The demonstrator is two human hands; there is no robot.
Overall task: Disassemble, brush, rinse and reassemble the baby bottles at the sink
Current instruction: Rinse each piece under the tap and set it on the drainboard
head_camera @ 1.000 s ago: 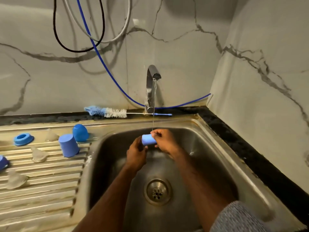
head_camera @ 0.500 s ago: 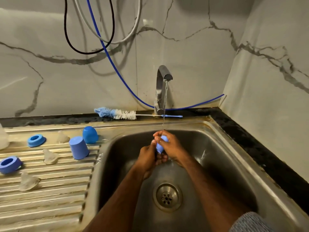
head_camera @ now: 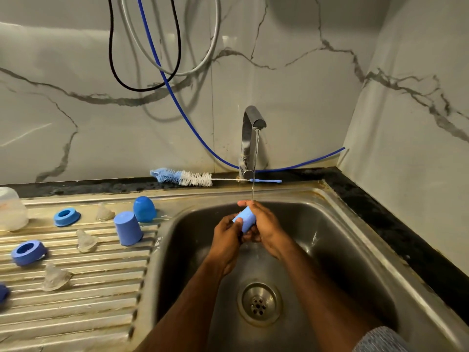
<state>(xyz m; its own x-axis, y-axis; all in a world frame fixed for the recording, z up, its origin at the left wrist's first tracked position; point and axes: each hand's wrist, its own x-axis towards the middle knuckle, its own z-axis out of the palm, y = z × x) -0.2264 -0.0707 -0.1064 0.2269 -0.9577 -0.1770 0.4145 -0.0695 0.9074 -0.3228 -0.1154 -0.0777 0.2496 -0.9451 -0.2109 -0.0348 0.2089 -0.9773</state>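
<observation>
Change: since half a second ago we see more of the pale blue cap (head_camera: 245, 219); it now lies tilted between our hands with its side showing, where before our fingers covered most of it.
Left hand (head_camera: 226, 239): at centre frame over the basin, fingers curled up against the near end of the cap, gripping it from the left.
Right hand (head_camera: 266, 228): just right of the cap, fingers wrapped over its far side, fingertips reaching under the stream.
Cap: held by both our hands, above the sink basin (head_camera: 337, 250) and just below the tap (head_camera: 250, 138); which end is open we cannot tell.
Water: a thin stream (head_camera: 255, 163) falls from the tap onto our right fingers and drips below the hands toward the drain (head_camera: 259, 304).
Brush: the bottle brush (head_camera: 193, 178) lies on the ledge behind the basin, bristles left, handle passing the tap base.
Drainboard (head_camera: 88, 313): at left of frame, carrying a second pale blue cap (head_camera: 127, 228) standing upside down, a darker blue domed cap (head_camera: 144, 209) just behind it, two blue rings (head_camera: 66, 217) (head_camera: 28, 252), three clear teats (head_camera: 104, 212) (head_camera: 86, 241) (head_camera: 54, 278), and a clear bottle (head_camera: 11, 208) at the left edge.
Lower left edge: another blue piece (head_camera: 3, 293), mostly cut off.
Wall: black, grey and blue hoses (head_camera: 162, 69) hang at upper centre.
</observation>
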